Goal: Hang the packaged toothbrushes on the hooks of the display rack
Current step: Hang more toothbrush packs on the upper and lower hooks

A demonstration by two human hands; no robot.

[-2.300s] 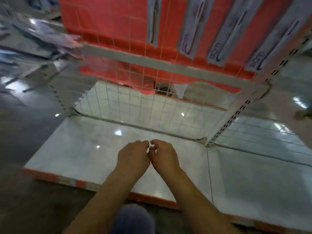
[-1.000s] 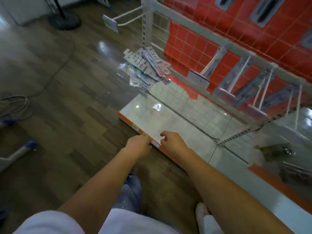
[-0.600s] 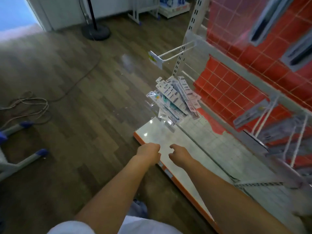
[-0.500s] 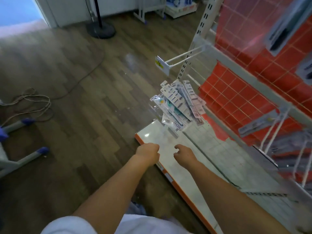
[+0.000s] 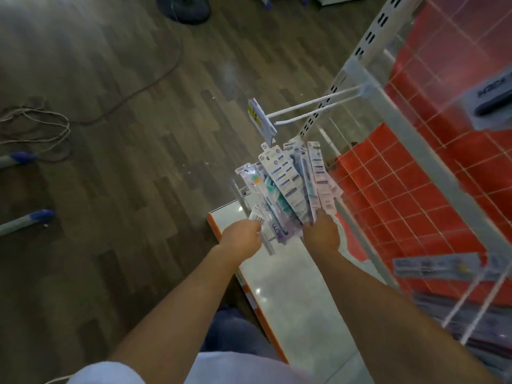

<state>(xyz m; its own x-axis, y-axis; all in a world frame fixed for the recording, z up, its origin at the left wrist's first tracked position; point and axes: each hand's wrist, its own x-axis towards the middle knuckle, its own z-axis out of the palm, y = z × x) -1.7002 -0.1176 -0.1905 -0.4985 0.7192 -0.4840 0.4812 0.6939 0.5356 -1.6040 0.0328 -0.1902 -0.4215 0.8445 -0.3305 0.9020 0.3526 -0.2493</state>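
From the head camera, a bunch of packaged toothbrushes (image 5: 288, 187) hangs fanned out at the left end of the display rack (image 5: 432, 173), a white slotted frame backed by a wire grid over red panelling. The packs sit above the corner of the rack's glossy white base shelf (image 5: 288, 289), which has an orange front edge.

The left hand (image 5: 242, 239) meets the lower left of the bunch, its fingers curled in against a pack that carries a barcode label (image 5: 256, 216); whether it actually pinches that pack cannot be told. The right hand (image 5: 321, 235) touches the lower right of the bunch, fingertips against the bottom edges of the white cards; its grasp is hidden behind the hand.

Print on the packs is too blurred to read, apart from dark bars on the white backing cards and a large looping logo on the lowest pack.

Just above the bunch an empty double-wire hook (image 5: 313, 105) juts out from the upright, ending in a white price-tag holder (image 5: 261, 119) with a yellow mark. Further right, more packs (image 5: 435, 266) hang on other hooks, blurred. The floor (image 5: 110, 162) is dark wood-look planking with a cable (image 5: 41, 126) lying on it.
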